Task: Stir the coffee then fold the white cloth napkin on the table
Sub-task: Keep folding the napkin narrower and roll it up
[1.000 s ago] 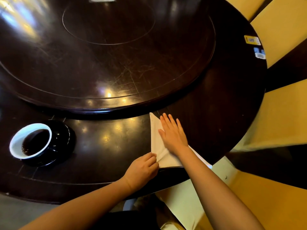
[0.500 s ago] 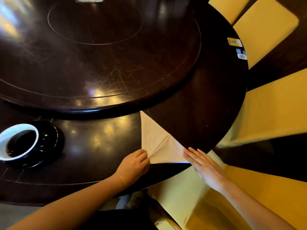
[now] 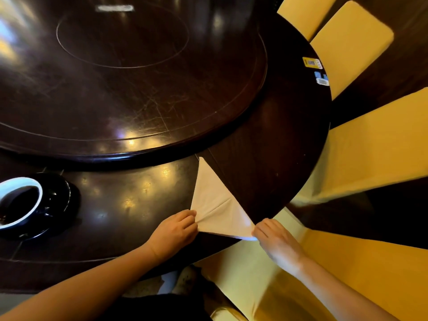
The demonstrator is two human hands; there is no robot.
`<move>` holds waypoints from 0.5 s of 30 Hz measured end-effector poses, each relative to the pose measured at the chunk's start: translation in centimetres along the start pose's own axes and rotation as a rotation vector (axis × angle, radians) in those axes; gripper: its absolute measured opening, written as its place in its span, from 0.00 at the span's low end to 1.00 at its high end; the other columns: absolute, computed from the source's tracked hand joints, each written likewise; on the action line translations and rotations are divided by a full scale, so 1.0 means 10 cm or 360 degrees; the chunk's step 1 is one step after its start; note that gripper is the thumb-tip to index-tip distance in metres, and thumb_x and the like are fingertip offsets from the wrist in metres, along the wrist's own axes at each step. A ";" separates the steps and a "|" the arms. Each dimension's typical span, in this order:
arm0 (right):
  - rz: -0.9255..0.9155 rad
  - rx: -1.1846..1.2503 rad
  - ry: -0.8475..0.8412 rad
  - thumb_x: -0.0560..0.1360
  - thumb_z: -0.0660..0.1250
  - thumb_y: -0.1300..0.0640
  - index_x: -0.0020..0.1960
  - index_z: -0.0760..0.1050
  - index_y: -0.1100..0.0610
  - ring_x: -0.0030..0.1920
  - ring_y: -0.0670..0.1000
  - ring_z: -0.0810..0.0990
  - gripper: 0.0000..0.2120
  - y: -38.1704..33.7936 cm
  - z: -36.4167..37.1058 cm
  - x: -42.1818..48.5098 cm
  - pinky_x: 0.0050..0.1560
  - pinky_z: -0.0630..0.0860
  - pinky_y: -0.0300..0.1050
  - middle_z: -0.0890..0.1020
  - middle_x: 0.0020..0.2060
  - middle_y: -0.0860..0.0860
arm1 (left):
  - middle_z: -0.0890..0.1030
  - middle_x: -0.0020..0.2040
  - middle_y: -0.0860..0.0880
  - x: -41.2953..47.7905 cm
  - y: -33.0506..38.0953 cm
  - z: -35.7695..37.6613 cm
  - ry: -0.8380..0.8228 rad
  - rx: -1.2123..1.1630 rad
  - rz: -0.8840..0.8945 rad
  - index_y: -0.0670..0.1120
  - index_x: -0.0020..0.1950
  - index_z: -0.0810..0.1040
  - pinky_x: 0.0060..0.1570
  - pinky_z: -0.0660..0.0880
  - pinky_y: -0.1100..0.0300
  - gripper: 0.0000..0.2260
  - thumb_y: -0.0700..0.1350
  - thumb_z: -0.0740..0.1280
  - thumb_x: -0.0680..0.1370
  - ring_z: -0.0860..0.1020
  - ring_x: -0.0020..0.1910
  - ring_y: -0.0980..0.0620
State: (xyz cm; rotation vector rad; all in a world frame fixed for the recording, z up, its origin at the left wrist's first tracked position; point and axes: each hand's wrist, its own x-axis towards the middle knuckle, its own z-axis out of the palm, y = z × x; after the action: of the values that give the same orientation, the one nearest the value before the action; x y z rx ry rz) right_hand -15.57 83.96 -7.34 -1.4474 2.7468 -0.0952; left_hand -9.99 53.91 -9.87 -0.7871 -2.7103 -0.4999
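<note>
The white cloth napkin (image 3: 215, 202) lies folded into a triangle near the front edge of the dark round table (image 3: 278, 158), its tip pointing away from me. My left hand (image 3: 176, 232) pinches the napkin's near left corner with curled fingers. My right hand (image 3: 275, 239) grips the near right corner at the table's edge. A white-rimmed cup of dark coffee (image 3: 16, 202) stands on a black saucer (image 3: 60, 205) at the far left. No spoon shows.
A large dark turntable (image 3: 129, 77) covers the middle of the table. Yellow-covered chairs (image 3: 375, 147) ring the right side and one sits below my hands. Small stickers (image 3: 312, 63) lie near the table's right rim.
My right hand left the top of the napkin, drew back off the table edge, and now holds the near right corner. The left hand stayed on the left corner.
</note>
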 end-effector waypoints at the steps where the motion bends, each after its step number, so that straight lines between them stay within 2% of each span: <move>1: 0.0021 0.0076 -0.0036 0.60 0.74 0.65 0.42 0.76 0.55 0.38 0.50 0.76 0.13 -0.06 -0.05 -0.03 0.37 0.75 0.40 0.77 0.37 0.49 | 0.84 0.44 0.47 0.00 -0.01 -0.01 -0.0010 -0.0003 0.0016 0.46 0.41 0.82 0.51 0.77 0.58 0.27 0.49 0.45 0.82 0.82 0.47 0.50; 3: 0.0142 0.0308 -0.0083 0.65 0.72 0.61 0.43 0.74 0.51 0.39 0.47 0.75 0.11 -0.15 -0.18 -0.06 0.38 0.74 0.37 0.76 0.39 0.46 | 0.84 0.44 0.48 -0.02 -0.06 0.00 -0.0018 -0.0001 0.0039 0.47 0.41 0.82 0.56 0.75 0.54 0.26 0.49 0.46 0.82 0.82 0.48 0.52; 6: 0.0396 0.0819 -0.0077 0.73 0.64 0.53 0.44 0.72 0.48 0.42 0.43 0.72 0.01 -0.06 -0.42 0.04 0.40 0.70 0.35 0.74 0.40 0.42 | 0.83 0.46 0.50 -0.05 -0.11 0.04 -0.0071 0.0069 0.0035 0.49 0.44 0.81 0.60 0.73 0.52 0.20 0.50 0.50 0.82 0.81 0.51 0.53; 8: 0.0446 0.1050 -0.0041 0.73 0.64 0.49 0.42 0.75 0.49 0.43 0.41 0.72 0.04 0.07 -0.57 0.21 0.41 0.69 0.35 0.76 0.38 0.42 | 0.83 0.47 0.50 -0.07 -0.12 0.06 -0.0092 0.0089 -0.0010 0.50 0.45 0.79 0.63 0.71 0.52 0.12 0.51 0.57 0.79 0.80 0.53 0.52; 12: 0.0508 0.1320 0.0037 0.70 0.68 0.54 0.39 0.76 0.49 0.44 0.41 0.73 0.02 0.17 -0.84 0.72 0.45 0.68 0.32 0.78 0.38 0.44 | 0.82 0.46 0.48 -0.05 -0.04 0.09 -0.0031 0.0038 -0.0206 0.49 0.44 0.75 0.59 0.68 0.57 0.08 0.53 0.63 0.73 0.80 0.49 0.50; 15: 0.0625 0.1479 0.0030 0.73 0.68 0.60 0.39 0.77 0.49 0.45 0.46 0.75 0.07 0.18 -0.88 1.15 0.49 0.68 0.37 0.77 0.37 0.46 | 0.80 0.46 0.48 -0.04 0.02 0.09 0.0013 -0.0064 -0.0426 0.49 0.42 0.71 0.54 0.67 0.60 0.10 0.55 0.63 0.72 0.77 0.48 0.51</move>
State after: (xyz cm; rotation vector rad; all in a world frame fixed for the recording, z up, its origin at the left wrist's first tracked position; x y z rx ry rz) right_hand -24.03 75.82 1.27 -0.6454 2.3448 -1.1648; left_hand -9.73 54.24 -10.79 -0.4304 -2.8201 -0.6152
